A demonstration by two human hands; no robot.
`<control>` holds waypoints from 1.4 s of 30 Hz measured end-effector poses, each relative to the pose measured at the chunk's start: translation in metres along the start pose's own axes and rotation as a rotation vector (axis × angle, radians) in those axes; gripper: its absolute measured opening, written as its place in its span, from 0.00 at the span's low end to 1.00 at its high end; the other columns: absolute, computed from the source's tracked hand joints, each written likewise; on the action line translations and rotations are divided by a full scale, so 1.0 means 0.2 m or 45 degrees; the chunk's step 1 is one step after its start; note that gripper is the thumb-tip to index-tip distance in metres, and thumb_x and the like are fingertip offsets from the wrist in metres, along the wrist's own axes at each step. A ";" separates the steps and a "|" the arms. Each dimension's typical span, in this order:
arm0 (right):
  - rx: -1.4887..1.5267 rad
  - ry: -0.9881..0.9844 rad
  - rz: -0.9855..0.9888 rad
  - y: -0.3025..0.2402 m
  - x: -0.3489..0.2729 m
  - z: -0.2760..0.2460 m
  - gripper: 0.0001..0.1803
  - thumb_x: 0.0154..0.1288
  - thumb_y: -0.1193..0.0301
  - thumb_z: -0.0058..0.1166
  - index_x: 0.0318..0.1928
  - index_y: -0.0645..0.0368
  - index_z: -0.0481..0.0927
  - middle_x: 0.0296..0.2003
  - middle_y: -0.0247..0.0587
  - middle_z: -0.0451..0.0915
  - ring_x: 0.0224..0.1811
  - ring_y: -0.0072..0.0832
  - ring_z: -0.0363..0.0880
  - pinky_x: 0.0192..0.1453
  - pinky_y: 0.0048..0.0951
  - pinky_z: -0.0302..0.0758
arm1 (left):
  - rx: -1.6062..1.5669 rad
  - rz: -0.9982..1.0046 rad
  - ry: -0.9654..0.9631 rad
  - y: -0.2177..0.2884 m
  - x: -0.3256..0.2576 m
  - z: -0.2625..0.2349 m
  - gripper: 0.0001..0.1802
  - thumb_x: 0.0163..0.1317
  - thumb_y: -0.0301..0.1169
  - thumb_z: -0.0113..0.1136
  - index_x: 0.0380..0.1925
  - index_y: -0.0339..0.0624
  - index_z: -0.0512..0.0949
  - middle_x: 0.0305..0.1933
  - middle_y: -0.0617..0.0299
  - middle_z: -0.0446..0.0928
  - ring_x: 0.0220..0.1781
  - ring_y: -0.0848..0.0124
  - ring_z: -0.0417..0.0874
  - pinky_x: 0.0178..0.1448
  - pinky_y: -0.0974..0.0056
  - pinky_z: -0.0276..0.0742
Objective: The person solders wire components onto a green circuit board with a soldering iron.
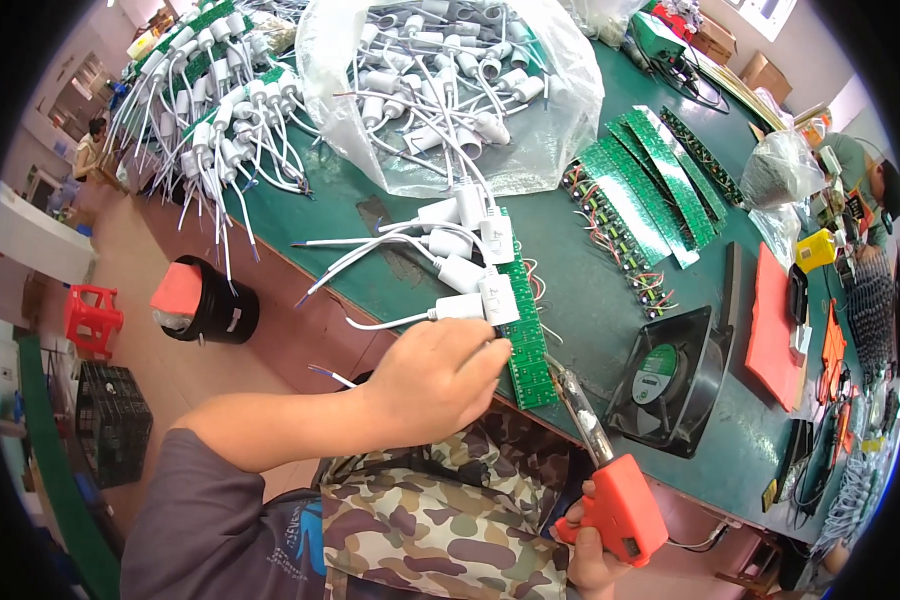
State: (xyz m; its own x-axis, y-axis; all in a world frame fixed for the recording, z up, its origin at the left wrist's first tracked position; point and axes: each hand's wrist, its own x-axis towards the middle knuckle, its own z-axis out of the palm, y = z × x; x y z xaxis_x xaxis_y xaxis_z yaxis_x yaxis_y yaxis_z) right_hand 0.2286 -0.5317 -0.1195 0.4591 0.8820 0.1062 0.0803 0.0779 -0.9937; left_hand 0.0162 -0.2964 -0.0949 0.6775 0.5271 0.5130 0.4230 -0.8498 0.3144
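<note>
My left hand (435, 375) is closed at the left edge of a long green circuit board (530, 365); what its fingers pinch is hidden. A white cable end (330, 375) sticks out from behind my left forearm. Several white cylindrical sockets with cables (460, 305) lie along the board's upper part. In my right hand (590, 535) is a soldering gun (630, 510) with a red handle and metal barrel. Its tip points up-left and reaches the board's right edge, though I cannot tell if it touches.
A clear plastic bag (330, 110) of white sockets stands at the back, with wired boards (210, 110) heaped to its left. Green boards (630, 200), a black fan (670, 385) and a red sheet (773, 330) lie rightward. A black bucket (235, 305) stands on the floor; a person (860, 180) sits far right.
</note>
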 end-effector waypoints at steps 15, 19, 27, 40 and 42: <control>0.122 -0.208 0.287 0.01 -0.06 -0.13 0.32 0.71 0.71 0.64 0.71 0.64 0.70 0.48 0.36 0.81 0.40 0.23 0.79 0.43 0.27 0.77 | 0.345 0.623 -0.379 -0.06 0.26 -0.27 0.10 0.57 0.34 0.62 0.38 0.45 0.83 0.45 0.64 0.79 0.58 0.64 0.78 0.72 0.46 0.68; 0.576 -0.065 0.377 -0.04 -0.06 -0.08 0.33 0.71 0.66 0.66 0.71 0.63 0.71 0.48 0.36 0.81 0.39 0.22 0.79 0.41 0.26 0.78 | 0.236 0.795 -0.369 -0.18 0.41 -0.18 0.10 0.59 0.33 0.61 0.40 0.47 0.83 0.51 0.59 0.79 0.67 0.58 0.76 0.81 0.39 0.60; 0.634 0.062 0.222 0.04 -0.03 -0.08 0.36 0.69 0.59 0.68 0.70 0.63 0.71 0.45 0.36 0.82 0.37 0.22 0.79 0.39 0.25 0.76 | -0.315 0.740 -0.115 -0.35 0.45 0.15 0.11 0.57 0.28 0.63 0.41 0.41 0.81 0.48 0.54 0.78 0.58 0.53 0.77 0.65 0.50 0.73; 0.376 -0.027 0.198 0.03 0.01 -0.01 0.40 0.65 0.52 0.71 0.69 0.64 0.72 0.40 0.36 0.84 0.35 0.22 0.79 0.39 0.24 0.75 | 0.475 -0.116 -0.091 -0.67 0.93 -0.05 0.10 0.57 0.26 0.61 0.39 0.40 0.83 0.45 0.53 0.84 0.48 0.53 0.87 0.50 0.47 0.85; 0.316 -0.070 0.214 0.03 0.02 -0.01 0.41 0.65 0.51 0.72 0.69 0.64 0.73 0.40 0.36 0.84 0.34 0.22 0.79 0.39 0.24 0.75 | 0.572 -0.247 -0.457 -0.75 1.02 -0.09 0.12 0.58 0.30 0.64 0.42 0.40 0.83 0.46 0.52 0.85 0.49 0.52 0.88 0.51 0.48 0.85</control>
State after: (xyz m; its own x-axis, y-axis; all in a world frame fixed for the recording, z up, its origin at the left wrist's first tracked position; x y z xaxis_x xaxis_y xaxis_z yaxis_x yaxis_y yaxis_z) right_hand 0.2328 -0.5297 -0.1243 0.3985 0.9155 -0.0555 -0.2146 0.0342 -0.9761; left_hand 0.0794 -0.0611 -0.0239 0.6903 0.7069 0.1540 0.7186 -0.6946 -0.0328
